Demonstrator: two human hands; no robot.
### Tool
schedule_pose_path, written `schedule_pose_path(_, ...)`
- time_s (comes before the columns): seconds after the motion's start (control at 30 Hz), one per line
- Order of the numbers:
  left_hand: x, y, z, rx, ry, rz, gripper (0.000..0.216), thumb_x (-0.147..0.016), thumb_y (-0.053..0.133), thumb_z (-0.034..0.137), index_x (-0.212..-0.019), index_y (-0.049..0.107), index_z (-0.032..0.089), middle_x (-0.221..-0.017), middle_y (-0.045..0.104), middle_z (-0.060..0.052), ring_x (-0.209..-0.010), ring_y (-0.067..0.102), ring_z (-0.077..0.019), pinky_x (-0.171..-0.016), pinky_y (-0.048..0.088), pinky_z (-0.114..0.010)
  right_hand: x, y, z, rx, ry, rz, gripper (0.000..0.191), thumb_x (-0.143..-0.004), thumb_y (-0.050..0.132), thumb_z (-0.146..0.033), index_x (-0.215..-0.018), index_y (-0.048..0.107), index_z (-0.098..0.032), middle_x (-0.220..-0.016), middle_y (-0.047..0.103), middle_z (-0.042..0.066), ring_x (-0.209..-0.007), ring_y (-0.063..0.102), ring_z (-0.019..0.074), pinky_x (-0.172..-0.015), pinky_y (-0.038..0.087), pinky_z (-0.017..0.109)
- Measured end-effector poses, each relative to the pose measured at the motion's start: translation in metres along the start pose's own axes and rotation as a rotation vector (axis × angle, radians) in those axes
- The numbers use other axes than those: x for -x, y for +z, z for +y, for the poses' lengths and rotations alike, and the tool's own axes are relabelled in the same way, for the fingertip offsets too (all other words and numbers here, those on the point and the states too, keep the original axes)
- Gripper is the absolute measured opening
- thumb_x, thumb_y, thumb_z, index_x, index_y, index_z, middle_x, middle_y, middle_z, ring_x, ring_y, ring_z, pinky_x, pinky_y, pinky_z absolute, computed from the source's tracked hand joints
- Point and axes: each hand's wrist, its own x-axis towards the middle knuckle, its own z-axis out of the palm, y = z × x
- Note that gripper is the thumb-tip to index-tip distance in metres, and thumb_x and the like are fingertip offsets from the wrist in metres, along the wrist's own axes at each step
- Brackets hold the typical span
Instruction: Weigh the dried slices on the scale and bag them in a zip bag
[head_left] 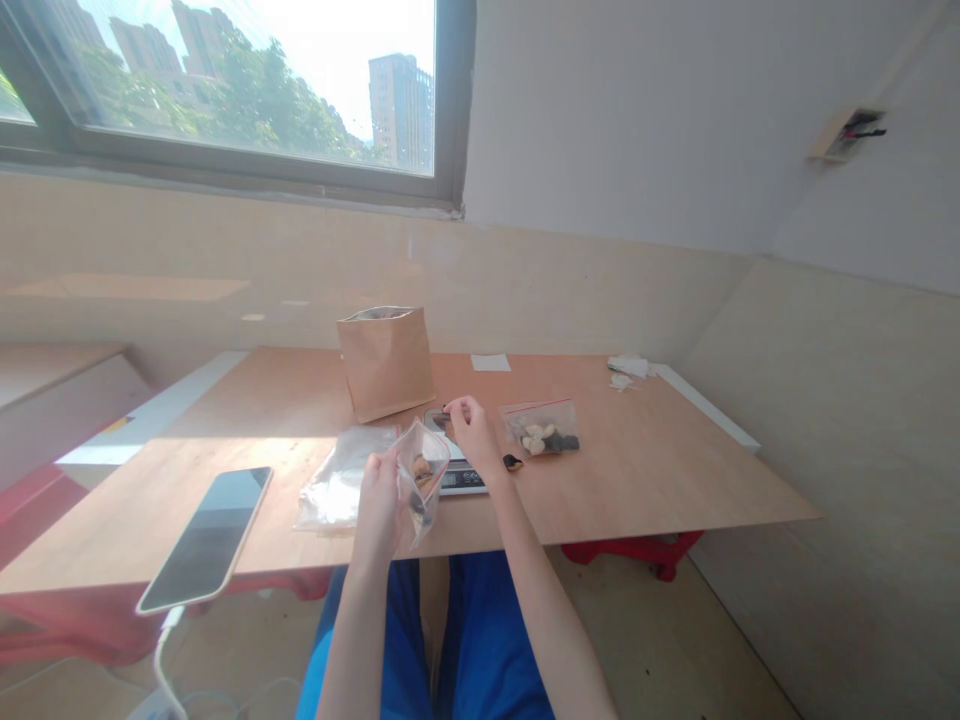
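Nearest, blue trouser legs [487, 640] are seen below the edge of the worktop [675, 480], and part of a red stool [637, 548] shows under it to the right. A smartphone [210, 535] is laid face up at the near left corner, overhanging the edge, with a white cable [166, 650] hanging from its near end.

The left hand [379, 510] is raised at the near edge and is closed on the side of a small clear zip bag [426, 475], which is held tilted; a few light and dark pieces are seen inside it. Just behind the bag a digital scale [461, 478] lies on the worktop, partly hidden by the bag. The right hand [474, 432] is held over the scale with its fingertips drawn together in a pinch; whether anything is held between them cannot be told.

A small dark piece [513, 462] lies just right of the scale. A pile of empty clear bags [337, 485] is spread to the scale's left. A filled zip bag with a red strip [541, 430] lies to the right, near the right hand.

Farther back a brown paper bag [386, 365] stands upright with its top open. Beyond it a white paper slip [490, 362] and, at the far right, crumpled white material [628, 367] are seen. A window [225, 80] is set in the far wall.
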Motion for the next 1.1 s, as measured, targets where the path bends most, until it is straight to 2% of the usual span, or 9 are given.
schedule_pose_path(0.07,0.000,0.001,-0.001,0.004,-0.005,-0.005,0.034,-0.057,0.066,0.042,-0.078,0.054,0.018,-0.071,0.047,0.002,-0.064,0.047,-0.0105,-0.051,0.035,-0.020,0.002,-0.004,-0.014,-0.043,-0.029,-0.011,0.022,-0.090,0.039,-0.028,-0.080,0.057,-0.020,-0.077,0.066,0.002,-0.073,0.062,0.0150,-0.065,0.042,0.023)
schedule_pose_path(0.17,-0.001,0.001,-0.002,0.004,-0.017,-0.020,0.035,-0.057,0.067,0.043,-0.077,0.052,0.018,-0.070,0.048,0.003,-0.062,0.045,-0.0095,-0.050,0.033,-0.019,0.006,-0.002,-0.029,0.097,-0.063,-0.081,0.020,-0.089,0.043,-0.033,-0.080,0.055,-0.020,-0.066,0.060,0.001,-0.064,0.059,0.0164,-0.060,0.039,0.025)
schedule_pose_path(0.27,-0.002,0.001,-0.002,0.003,-0.028,-0.031,0.038,-0.056,0.067,0.046,-0.074,0.049,0.019,-0.068,0.047,0.003,-0.060,0.043,-0.0089,-0.049,0.032,-0.019,0.005,0.005,-0.032,0.182,-0.120,-0.086,0.022,-0.090,0.043,-0.035,-0.079,0.053,-0.020,-0.068,0.059,0.002,-0.066,0.057,0.0170,-0.063,0.039,0.026)
schedule_pose_path(0.37,-0.003,-0.001,-0.001,0.019,-0.054,-0.037,0.040,-0.054,0.068,0.046,-0.075,0.047,0.019,-0.069,0.048,0.003,-0.061,0.044,-0.0100,-0.049,0.033,-0.020,-0.003,0.014,-0.018,0.199,-0.148,0.028,0.021,-0.091,0.040,-0.029,-0.079,0.054,-0.019,-0.079,0.059,0.005,-0.075,0.057,0.0172,-0.069,0.041,0.027)
schedule_pose_path(0.47,-0.003,-0.002,0.001,0.045,-0.061,-0.032,0.041,-0.051,0.069,0.044,-0.076,0.048,0.019,-0.068,0.047,0.003,-0.061,0.045,-0.0100,-0.048,0.031,-0.019,-0.016,0.020,0.008,0.236,-0.121,0.091,0.021,-0.091,0.035,-0.020,-0.087,0.055,-0.018,-0.090,0.058,0.008,-0.084,0.057,0.0177,-0.076,0.042,0.029)
schedule_pose_path(0.6,-0.002,-0.002,0.003,0.055,-0.069,-0.017,0.040,-0.051,0.068,0.044,-0.074,0.047,0.019,-0.060,0.040,0.006,-0.057,0.042,-0.0091,-0.046,0.026,-0.019,-0.026,0.028,0.047,0.334,-0.121,-0.017,0.025,-0.084,0.043,-0.012,-0.105,0.056,-0.014,-0.112,0.056,0.013,-0.106,0.052,0.0213,-0.090,0.040,0.033)
schedule_pose_path(0.7,-0.003,-0.002,0.003,0.050,-0.062,-0.036,0.039,-0.052,0.068,0.045,-0.073,0.047,0.020,-0.058,0.037,0.007,-0.055,0.042,-0.0095,-0.047,0.027,-0.020,-0.026,0.034,0.064,0.360,-0.142,-0.090,0.031,-0.079,0.052,-0.010,-0.110,0.056,-0.014,-0.116,0.057,0.014,-0.110,0.050,0.0232,-0.093,0.038,0.035)
schedule_pose_path(0.93,-0.004,-0.001,0.003,0.020,-0.048,-0.027,0.041,-0.051,0.068,0.046,-0.074,0.049,0.019,-0.064,0.047,0.004,-0.059,0.047,-0.0111,-0.049,0.029,-0.021,-0.020,0.036,0.068,0.390,-0.119,-0.088,0.014,-0.081,0.051,-0.010,-0.089,0.061,-0.017,-0.100,0.063,0.013,-0.101,0.054,0.0248,-0.090,0.038,0.039)
schedule_pose_path(1.1,-0.003,-0.001,0.004,-0.004,-0.055,-0.020,0.039,-0.054,0.066,0.047,-0.074,0.049,0.019,-0.071,0.050,0.002,-0.065,0.048,-0.0120,-0.050,0.030,-0.021,-0.017,0.026,0.057,0.312,-0.123,-0.078,0.008,-0.083,0.052,-0.016,-0.084,0.060,-0.017,-0.092,0.066,0.007,-0.091,0.058,0.0189,-0.082,0.043,0.030)
